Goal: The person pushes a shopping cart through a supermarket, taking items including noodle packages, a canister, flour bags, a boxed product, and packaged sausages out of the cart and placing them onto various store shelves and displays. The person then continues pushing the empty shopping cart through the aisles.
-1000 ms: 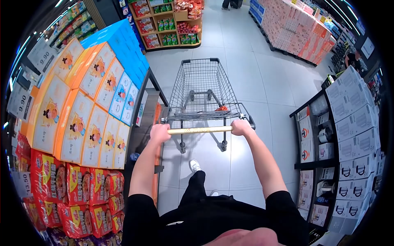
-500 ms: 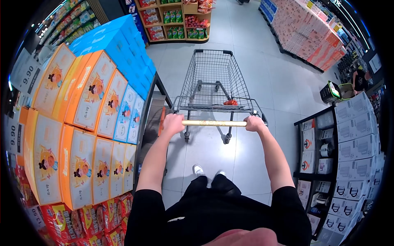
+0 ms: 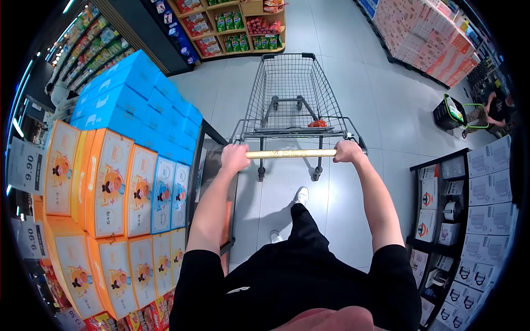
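Both arms stretch forward to a wire shopping cart [image 3: 287, 83] directly ahead. My left hand [image 3: 235, 158] is wrapped round the left end of its pale yellow handle bar [image 3: 292, 154]. At the bar's right end, my right hand [image 3: 349, 151] grips in the same way. A small red-orange item [image 3: 317, 123] lies at the cart's near end; its kind is too small to make out. Otherwise the wire basket shows only its mesh, with the floor and wheels visible through it.
Stacked orange gift boxes [image 3: 113, 185] and blue boxes [image 3: 138, 99] rise close on the left. Ahead stands a wooden snack shelf [image 3: 232, 30]. To the right are a pink box stack [image 3: 419, 38], a black rack [image 3: 439, 220] of appliances, and a person [image 3: 499, 110] beside a black basket [image 3: 448, 113].
I have stepped forward with the cart, one foot now ahead of the other. The left-hand boxes have shifted nearer, and the snack shelf looks closer. Both hands keep their hold on the bar.
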The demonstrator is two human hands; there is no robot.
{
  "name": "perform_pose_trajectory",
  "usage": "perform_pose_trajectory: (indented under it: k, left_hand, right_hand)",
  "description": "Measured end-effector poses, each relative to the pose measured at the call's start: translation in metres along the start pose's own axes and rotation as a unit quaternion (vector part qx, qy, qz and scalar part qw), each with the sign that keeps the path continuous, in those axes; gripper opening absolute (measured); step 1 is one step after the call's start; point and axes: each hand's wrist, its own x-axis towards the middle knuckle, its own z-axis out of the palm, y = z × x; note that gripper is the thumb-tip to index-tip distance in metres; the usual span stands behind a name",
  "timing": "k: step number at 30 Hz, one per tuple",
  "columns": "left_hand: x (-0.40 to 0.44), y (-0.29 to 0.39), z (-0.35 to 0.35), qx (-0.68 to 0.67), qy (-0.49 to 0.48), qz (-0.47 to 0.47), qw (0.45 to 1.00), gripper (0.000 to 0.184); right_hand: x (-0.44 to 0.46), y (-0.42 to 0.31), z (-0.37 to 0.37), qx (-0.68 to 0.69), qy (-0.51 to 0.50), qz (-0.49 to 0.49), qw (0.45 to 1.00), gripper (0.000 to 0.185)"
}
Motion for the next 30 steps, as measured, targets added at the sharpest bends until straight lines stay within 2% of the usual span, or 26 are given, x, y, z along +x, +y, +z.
perform_pose_trajectory:
  k: [5, 7, 11, 25, 27, 30]
  left_hand:
    - [0.056, 0.004, -0.007, 0.008, -0.013, -0.029, 0.999, 0.014]
    - [0.07, 0.005, -0.003, 0.01, 0.027, -0.034, 0.999, 0.014]
    - [0.095, 0.004, 0.0, 0.01, 0.019, -0.054, 0.998, 0.014]
    - [0.165, -0.016, -0.01, 0.01, 0.093, -0.064, 0.994, 0.01]
    - [0.18, -0.026, -0.013, 0.005, 0.106, -0.065, 0.992, 0.009]
    - [0.203, -0.042, -0.02, -0.02, 0.096, -0.055, 0.994, 0.01]
  right_hand:
    - [0.054, 0.021, -0.031, -0.002, 0.006, -0.02, 1.0, 0.033]
    - [0.071, 0.029, -0.043, 0.002, 0.002, -0.03, 1.0, 0.033]
    - [0.096, 0.036, -0.064, 0.002, -0.006, -0.045, 0.999, 0.033]
    - [0.18, 0.037, -0.121, -0.002, -0.066, -0.075, 0.995, 0.04]
    - [0.203, 0.038, -0.121, 0.019, -0.085, -0.088, 0.992, 0.038]
    - [0.236, 0.035, -0.136, 0.047, -0.169, -0.08, 0.981, 0.033]
